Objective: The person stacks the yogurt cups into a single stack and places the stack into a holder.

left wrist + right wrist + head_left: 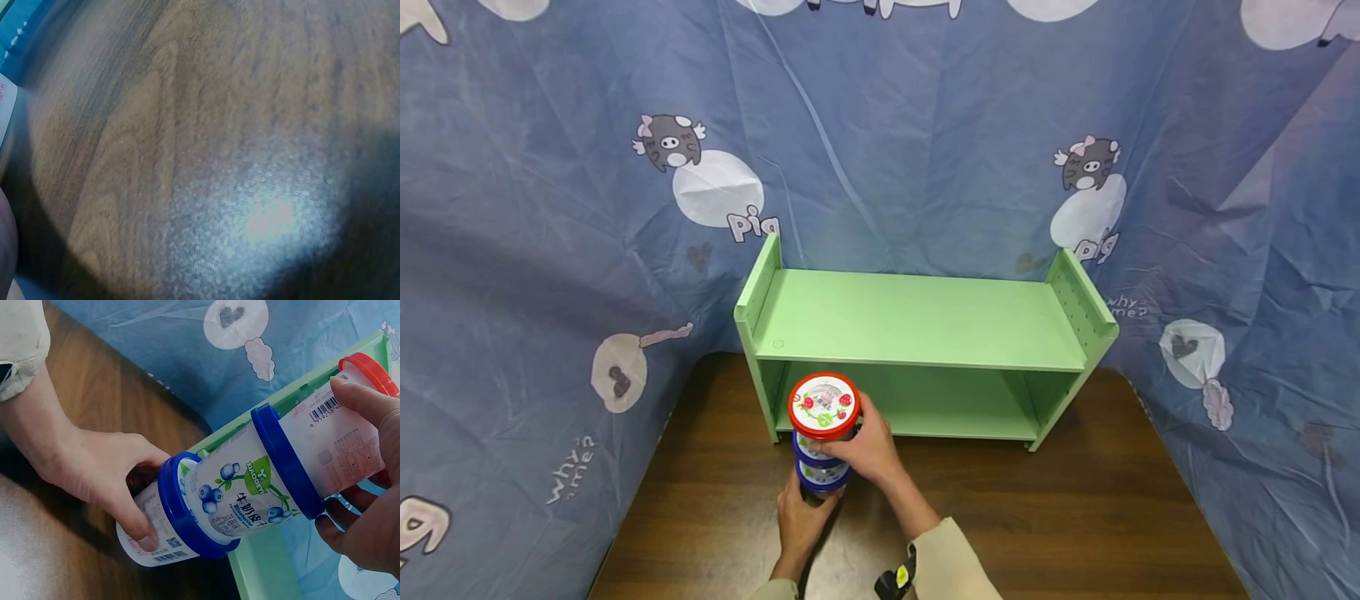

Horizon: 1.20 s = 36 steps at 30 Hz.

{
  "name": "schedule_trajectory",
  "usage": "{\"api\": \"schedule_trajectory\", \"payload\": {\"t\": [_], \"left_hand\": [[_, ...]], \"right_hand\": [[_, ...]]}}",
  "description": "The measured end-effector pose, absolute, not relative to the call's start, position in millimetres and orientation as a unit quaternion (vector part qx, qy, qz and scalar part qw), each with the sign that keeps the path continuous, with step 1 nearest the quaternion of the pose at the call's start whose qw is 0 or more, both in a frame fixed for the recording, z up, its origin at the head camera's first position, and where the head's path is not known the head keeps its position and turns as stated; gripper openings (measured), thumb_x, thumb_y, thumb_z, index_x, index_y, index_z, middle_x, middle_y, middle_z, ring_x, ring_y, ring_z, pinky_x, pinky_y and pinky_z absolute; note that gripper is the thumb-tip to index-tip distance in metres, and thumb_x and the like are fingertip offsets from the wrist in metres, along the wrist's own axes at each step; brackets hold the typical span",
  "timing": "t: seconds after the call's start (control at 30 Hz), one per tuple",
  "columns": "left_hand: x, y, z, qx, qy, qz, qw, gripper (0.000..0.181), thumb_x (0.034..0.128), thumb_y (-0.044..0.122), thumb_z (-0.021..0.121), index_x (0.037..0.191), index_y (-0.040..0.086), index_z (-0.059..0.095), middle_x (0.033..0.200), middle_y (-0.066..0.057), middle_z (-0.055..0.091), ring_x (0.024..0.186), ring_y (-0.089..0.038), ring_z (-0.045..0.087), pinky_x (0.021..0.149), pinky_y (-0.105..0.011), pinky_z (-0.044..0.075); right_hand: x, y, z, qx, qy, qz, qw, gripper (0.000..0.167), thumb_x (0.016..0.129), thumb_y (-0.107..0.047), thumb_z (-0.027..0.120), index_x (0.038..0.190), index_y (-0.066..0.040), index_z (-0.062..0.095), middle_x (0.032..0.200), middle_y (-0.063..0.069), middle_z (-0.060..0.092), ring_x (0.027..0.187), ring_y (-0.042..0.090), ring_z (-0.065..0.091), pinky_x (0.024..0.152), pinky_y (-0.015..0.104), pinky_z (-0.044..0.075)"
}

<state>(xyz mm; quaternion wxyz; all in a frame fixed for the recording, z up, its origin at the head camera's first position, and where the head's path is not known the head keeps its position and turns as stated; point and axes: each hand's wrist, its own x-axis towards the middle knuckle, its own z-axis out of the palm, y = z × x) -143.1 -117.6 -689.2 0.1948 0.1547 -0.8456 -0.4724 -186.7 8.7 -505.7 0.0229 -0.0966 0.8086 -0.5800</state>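
Observation:
Three round tubs stand in one stack in front of the green shelf's left end. The top tub (pixel 824 406) has a red lid with strawberries; the middle tub (pixel 237 487) and the bottom tub (pixel 164 531) have blue lids. My left hand (pixel 800 518) grips the bottom tub, thumb on its near side in the right wrist view. The right hand (pixel 872 450) holds the red-lidded tub by its sides, fingertips close to the middle tub's blue lid. In the left wrist view, only a sliver of a hand (pixel 6 240) shows at the left edge.
A green two-level shelf (pixel 917 321) stands at the back of the brown wooden table (pixel 1037 517), with nothing visible on its boards. Blue patterned cloth (pixel 895 133) hangs behind and on both sides. Light glares on the tabletop near the left hand.

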Motion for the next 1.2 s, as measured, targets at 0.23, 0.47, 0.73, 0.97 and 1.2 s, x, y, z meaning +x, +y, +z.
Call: {"api": "schedule_trajectory", "payload": {"t": [0.23,0.47,0.73,0.97,1.2], "left_hand": [[-142.5,-117.3,-686.5,0.156,-0.848,-0.467,0.195,0.085,0.0666,0.031,0.089,0.139,0.005,0.052,0.13,-0.023,0.065,0.111,-0.045,0.06,0.094,-0.058,0.043],[-141.4,-117.6,-686.2,0.165,-0.848,-0.469,0.183,0.085,0.0669,0.031,0.088,0.139,0.007,0.052,0.132,-0.022,0.064,0.112,-0.046,0.059,0.094,-0.059,0.044],[-141.3,-118.2,-686.4,0.15,-0.85,-0.47,0.181,0.09,0.066,0.032,0.089,0.142,0.006,0.048,0.136,-0.023,0.062,0.114,-0.044,0.06,0.096,-0.055,0.042],[-139.6,-124.3,-685.5,0.113,-0.845,-0.493,0.173,0.1,0.0631,0.028,0.091,0.147,0.004,0.042,0.14,-0.024,0.058,0.12,-0.046,0.058,0.102,-0.059,0.041],[-134.1,-133.3,-680.5,0.075,-0.838,-0.522,0.14,0.108,0.0612,0.024,0.093,0.149,-0.001,0.036,0.147,-0.028,0.05,0.135,-0.046,0.049,0.111,-0.06,0.037]], "right_hand": [[-187.3,10.9,-507.8,-0.106,0.805,-0.583,0.028,0.091,0.069,-0.026,0.091,0.144,-0.005,0.044,0.134,0.016,0.062,0.123,0.031,0.059,0.103,0.056,0.048],[-186.8,16.9,-511.9,-0.117,0.793,-0.598,0.034,0.095,0.068,-0.023,0.091,0.147,-0.006,0.041,0.139,0.017,0.058,0.129,0.035,0.055,0.106,0.062,0.043],[-181.8,27.7,-519.7,-0.115,0.789,-0.602,0.046,0.097,0.069,-0.022,0.091,0.149,-0.008,0.038,0.146,0.019,0.052,0.135,0.038,0.049,0.105,0.062,0.043],[-177.0,36.1,-533.2,-0.115,0.791,-0.598,0.06,0.102,0.069,-0.027,0.092,0.15,-0.005,0.035,0.15,0.022,0.047,0.136,0.043,0.047,0.107,0.062,0.042],[-173.1,44.0,-550.9,-0.115,0.796,-0.592,0.055,0.101,0.069,-0.021,0.092,0.15,-0.003,0.035,0.147,0.028,0.048,0.134,0.047,0.047,0.107,0.064,0.042]]}}
